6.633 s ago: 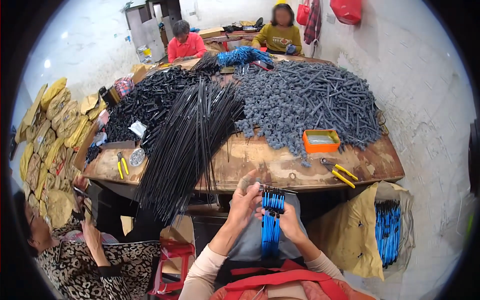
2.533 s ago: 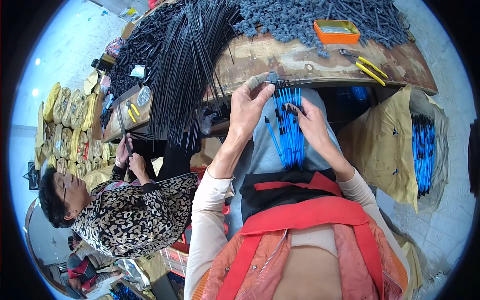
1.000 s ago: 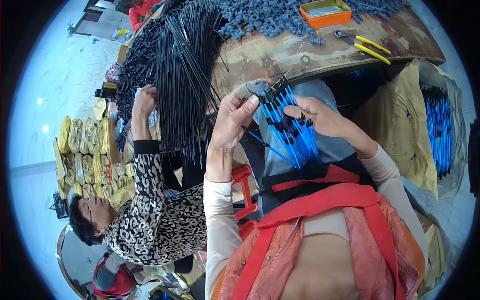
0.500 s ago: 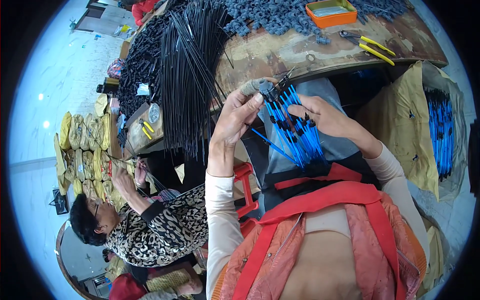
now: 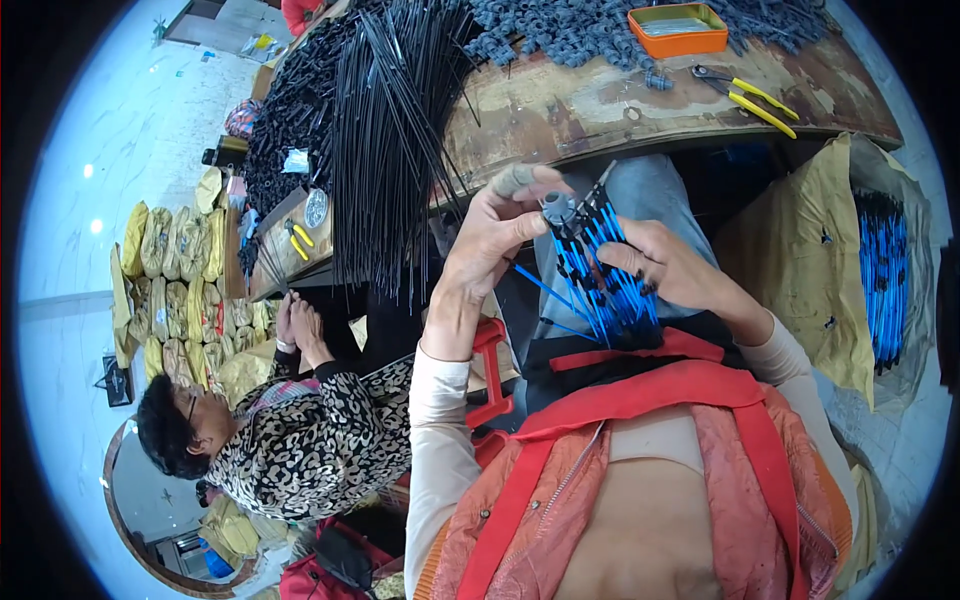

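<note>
Over my lap, my left hand (image 5: 488, 240) pinches a small ridged grey plastic piece (image 5: 559, 209) at the top of a bundle. Grey wrapping covers one of its fingers. The bundle is of thin blue rods (image 5: 612, 308) with black joints, umbrella-rib-like, fanned and pointing down toward my waist. My right hand (image 5: 665, 265) closes around its right side, thumb lying across the rods. Two blue rods stick out to the left, apart from the rest. Where the rods meet the grey piece is partly hidden by my fingers.
A worn wooden table (image 5: 560, 110) ahead bears long black rods (image 5: 385, 170), a heap of grey pieces (image 5: 570, 30), an orange tin (image 5: 680, 32) and yellow-handled cutters (image 5: 750, 98). A sack of blue rods (image 5: 880, 270) stands right. A co-worker (image 5: 300, 440) sits left.
The grey piece and bundle have shifted slightly right and down with my hands. My left fingers have lifted and spread somewhat above the grey piece. The co-worker's hands have come together.
</note>
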Action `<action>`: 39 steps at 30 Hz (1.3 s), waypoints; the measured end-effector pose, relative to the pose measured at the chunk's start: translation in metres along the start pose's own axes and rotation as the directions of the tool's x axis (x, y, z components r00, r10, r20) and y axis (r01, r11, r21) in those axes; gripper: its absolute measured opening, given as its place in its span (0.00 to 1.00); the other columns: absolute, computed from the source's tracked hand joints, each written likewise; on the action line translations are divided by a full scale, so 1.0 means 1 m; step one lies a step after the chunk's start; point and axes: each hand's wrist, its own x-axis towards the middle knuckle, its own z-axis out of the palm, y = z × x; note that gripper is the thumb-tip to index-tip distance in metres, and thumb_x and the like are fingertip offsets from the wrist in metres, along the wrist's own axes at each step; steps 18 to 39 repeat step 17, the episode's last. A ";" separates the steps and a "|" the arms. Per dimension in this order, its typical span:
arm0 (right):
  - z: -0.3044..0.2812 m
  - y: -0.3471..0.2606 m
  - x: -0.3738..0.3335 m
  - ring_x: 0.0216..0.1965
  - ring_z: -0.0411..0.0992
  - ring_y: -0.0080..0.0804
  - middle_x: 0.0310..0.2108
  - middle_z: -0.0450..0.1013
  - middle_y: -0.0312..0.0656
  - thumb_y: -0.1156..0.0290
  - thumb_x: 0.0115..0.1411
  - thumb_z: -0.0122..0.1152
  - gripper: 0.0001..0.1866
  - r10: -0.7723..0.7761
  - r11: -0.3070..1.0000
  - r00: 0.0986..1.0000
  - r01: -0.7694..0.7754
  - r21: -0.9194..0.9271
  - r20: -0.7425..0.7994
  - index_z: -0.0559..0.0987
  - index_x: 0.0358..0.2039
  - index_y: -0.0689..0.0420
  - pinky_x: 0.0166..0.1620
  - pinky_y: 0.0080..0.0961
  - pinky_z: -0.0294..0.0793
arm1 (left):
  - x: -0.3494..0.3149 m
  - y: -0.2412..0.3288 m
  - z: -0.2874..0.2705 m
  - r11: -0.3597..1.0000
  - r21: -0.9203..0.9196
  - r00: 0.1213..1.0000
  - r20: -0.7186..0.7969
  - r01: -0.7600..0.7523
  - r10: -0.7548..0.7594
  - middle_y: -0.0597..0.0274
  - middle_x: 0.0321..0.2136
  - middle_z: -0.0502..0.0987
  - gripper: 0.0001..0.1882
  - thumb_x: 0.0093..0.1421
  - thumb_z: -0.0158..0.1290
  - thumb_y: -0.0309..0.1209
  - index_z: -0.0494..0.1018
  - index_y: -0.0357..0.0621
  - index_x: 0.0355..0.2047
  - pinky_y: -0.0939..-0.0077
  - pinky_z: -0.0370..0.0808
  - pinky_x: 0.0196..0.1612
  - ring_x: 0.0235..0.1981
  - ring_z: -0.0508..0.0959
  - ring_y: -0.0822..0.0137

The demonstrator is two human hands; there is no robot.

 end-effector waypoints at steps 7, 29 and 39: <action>0.009 -0.002 -0.004 0.31 0.73 0.29 0.30 0.75 0.43 0.57 0.69 0.49 0.19 0.024 0.998 0.991 -0.031 -0.051 -0.129 0.73 0.42 0.63 0.37 0.26 0.71 | -0.022 -0.003 0.022 0.869 0.493 0.935 -0.296 -0.024 0.193 0.61 0.44 0.78 0.12 0.58 0.59 0.24 0.78 0.36 0.44 0.81 0.71 0.45 0.42 0.75 0.76; 0.028 -0.006 -0.007 0.30 0.74 0.39 0.29 0.75 0.44 0.58 0.69 0.49 0.18 0.000 0.980 0.984 -0.035 -0.198 -0.177 0.72 0.45 0.62 0.37 0.30 0.72 | -0.054 -0.011 0.057 0.751 0.660 0.841 -0.390 -0.029 0.375 0.62 0.31 0.80 0.14 0.60 0.60 0.31 0.77 0.38 0.44 0.80 0.74 0.39 0.33 0.77 0.76; 0.028 -0.006 -0.007 0.30 0.74 0.39 0.29 0.75 0.44 0.58 0.69 0.49 0.18 0.000 0.980 0.984 -0.035 -0.198 -0.177 0.72 0.45 0.62 0.37 0.30 0.72 | -0.054 -0.011 0.057 0.751 0.660 0.841 -0.390 -0.029 0.375 0.62 0.31 0.80 0.14 0.60 0.60 0.31 0.77 0.38 0.44 0.80 0.74 0.39 0.33 0.77 0.76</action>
